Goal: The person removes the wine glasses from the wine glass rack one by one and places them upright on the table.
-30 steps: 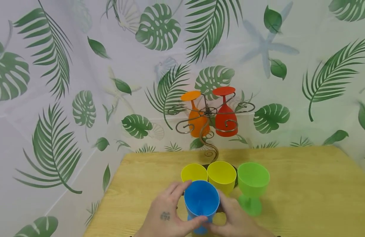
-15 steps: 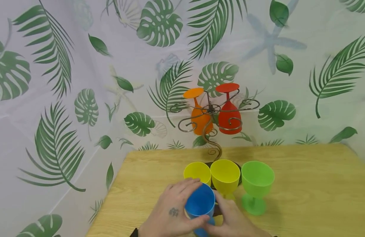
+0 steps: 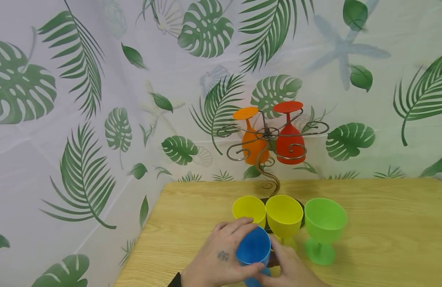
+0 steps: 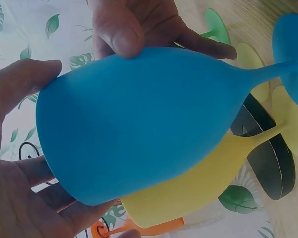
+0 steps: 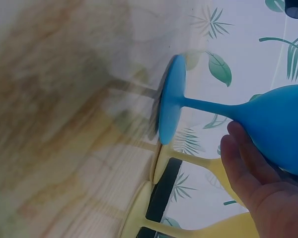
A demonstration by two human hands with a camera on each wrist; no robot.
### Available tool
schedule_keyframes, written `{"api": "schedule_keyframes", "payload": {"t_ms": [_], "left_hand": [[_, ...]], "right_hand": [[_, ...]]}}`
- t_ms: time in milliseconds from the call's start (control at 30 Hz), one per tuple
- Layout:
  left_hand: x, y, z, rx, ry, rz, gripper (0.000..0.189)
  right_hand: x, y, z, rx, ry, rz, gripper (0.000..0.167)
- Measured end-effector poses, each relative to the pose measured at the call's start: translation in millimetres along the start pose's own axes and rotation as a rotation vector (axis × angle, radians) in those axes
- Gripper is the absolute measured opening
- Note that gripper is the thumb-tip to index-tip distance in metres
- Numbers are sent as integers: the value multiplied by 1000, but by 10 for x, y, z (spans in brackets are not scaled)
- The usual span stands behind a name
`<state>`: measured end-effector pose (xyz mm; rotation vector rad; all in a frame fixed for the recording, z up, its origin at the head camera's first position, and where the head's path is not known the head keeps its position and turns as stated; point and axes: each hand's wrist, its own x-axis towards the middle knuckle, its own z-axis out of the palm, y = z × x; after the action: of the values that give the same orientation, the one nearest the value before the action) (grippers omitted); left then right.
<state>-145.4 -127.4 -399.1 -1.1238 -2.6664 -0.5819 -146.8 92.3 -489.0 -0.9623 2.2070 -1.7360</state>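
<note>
A blue plastic goblet (image 3: 254, 248) is upright between both hands, in front of two yellow goblets. My left hand (image 3: 221, 255) wraps the bowl at its rim, thumb on the near side and fingers over the far side. From the other side, my right hand (image 3: 290, 268) holds the bowl, with its thumb (image 4: 128, 42) against the wall in the left wrist view. In the right wrist view, the blue foot (image 5: 173, 101) is right at the tabletop, beside its shadow. One yellow goblet (image 3: 249, 209) is partly hidden by the left fingers; the other yellow goblet (image 3: 284, 213) stands beside it.
A green goblet (image 3: 325, 219) stands right of the yellow ones. Behind them rises a curly metal rack (image 3: 276, 185) with a dark base (image 4: 273, 168). From its arms hang an upside-down orange goblet (image 3: 255, 145) and a red one (image 3: 290, 145). A leaf-patterned cloth surrounds the wooden table (image 3: 393, 223).
The head view has turned left, so everything sits farther right. My left fingers have slid farther over the blue goblet's rim; both hands keep hold of it.
</note>
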Motion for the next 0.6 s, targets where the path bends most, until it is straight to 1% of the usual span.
{"api": "schedule_keyframes", "payload": {"t_ms": [133,367,600], "left_hand": [[2,7,0,-5,-10,1,66],[-3,16,1,-25,-44,-20,65],[-12,29,28,-48,-49,-28,63]], "right_hand": [[-17,8,-3,1,-9,-3,66],[-19,-11,-3,12,-22,41,70],[-41,19,0,-30,-11,-7,70]]}}
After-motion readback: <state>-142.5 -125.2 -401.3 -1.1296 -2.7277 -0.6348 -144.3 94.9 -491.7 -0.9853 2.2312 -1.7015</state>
